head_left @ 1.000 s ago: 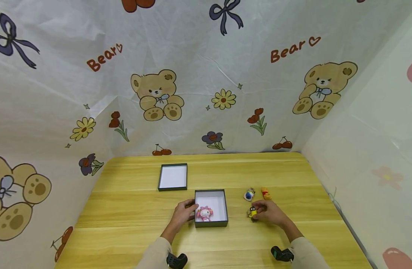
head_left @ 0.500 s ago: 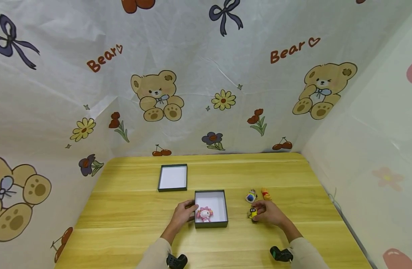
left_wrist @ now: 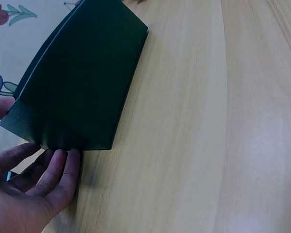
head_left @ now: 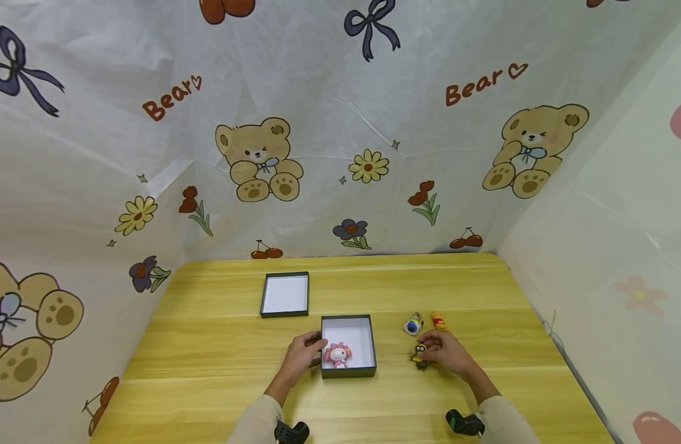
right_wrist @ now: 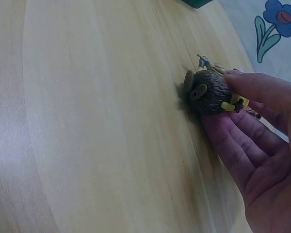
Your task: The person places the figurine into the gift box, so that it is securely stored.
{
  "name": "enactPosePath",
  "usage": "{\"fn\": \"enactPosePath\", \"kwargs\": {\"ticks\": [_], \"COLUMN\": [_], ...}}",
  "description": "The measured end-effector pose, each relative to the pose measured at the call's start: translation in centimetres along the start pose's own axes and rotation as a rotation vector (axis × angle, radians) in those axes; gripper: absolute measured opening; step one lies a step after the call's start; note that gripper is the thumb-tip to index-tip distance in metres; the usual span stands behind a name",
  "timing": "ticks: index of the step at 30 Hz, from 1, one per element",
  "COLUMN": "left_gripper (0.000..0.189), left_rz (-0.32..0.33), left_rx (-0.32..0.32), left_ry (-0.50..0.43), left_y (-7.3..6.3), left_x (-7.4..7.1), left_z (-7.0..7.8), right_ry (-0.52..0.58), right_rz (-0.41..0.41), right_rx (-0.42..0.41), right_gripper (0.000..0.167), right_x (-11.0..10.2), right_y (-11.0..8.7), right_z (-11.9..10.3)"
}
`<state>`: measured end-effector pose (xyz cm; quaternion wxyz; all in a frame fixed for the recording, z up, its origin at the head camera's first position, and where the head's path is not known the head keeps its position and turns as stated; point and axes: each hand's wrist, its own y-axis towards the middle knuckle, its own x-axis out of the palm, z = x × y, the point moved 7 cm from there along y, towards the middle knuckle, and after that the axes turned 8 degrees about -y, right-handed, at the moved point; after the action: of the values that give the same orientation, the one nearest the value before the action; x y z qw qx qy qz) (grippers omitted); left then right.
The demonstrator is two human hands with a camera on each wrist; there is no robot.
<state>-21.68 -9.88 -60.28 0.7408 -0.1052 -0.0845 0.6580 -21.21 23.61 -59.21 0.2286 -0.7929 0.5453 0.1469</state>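
A dark green square box [head_left: 348, 372] with a white inside stands at the middle of the table, with a pink figurine [head_left: 338, 354] in its front left corner. My left hand [head_left: 303, 353] holds the box's left wall, thumb at the rim and fingers against the outside, as the left wrist view shows too [left_wrist: 39, 187]. Right of the box, my right hand [head_left: 447, 352] pinches a small yellow and dark brown figurine [head_left: 420, 354] between thumb and fingers. In the right wrist view the figurine [right_wrist: 208, 92] shows a furry brown, eared side close to the tabletop.
Beyond my right hand lie a blue and white figurine [head_left: 413, 324] and an orange and yellow bear figurine [head_left: 438, 320]. A shallow green-edged lid [head_left: 285, 295], white side up, lies behind the box to the left. Printed cloth walls bound the table [head_left: 207, 345].
The figurine in my right hand has turned, showing less of its yellow front. The blue and white figurine has shifted slightly. My left hand and the box stay put.
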Motion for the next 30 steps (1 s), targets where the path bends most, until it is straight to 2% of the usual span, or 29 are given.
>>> {"fn": "enactPosePath", "kwargs": {"ticks": [7,17,24,30], "left_gripper": [0.052,0.052,0.052,0.052], "left_rz": [-0.008,0.0,0.008,-0.003], "left_rx": [0.001,-0.006,0.007,-0.009], "left_ry": [0.0,0.002,0.041,-0.012], "left_y": [-0.1,0.0,0.0,0.1], "left_x": [0.0,-0.1,-0.2,0.0], "left_z": [-0.1,-0.2,-0.2,-0.4], "right_ry": [0.046,0.019,0.01,0.003], "right_rz": [0.007,0.021,0.015,0.019], "right_rx": [-0.008,-0.026,-0.032,-0.073], "right_gripper": [0.041,0.038,0.036,0.036], "right_x": [0.1,0.2,0.4,0.4], "right_y": [-0.1,0.1,0.3,0.5], "right_z": [-0.4,-0.1,-0.3,-1.2]}}
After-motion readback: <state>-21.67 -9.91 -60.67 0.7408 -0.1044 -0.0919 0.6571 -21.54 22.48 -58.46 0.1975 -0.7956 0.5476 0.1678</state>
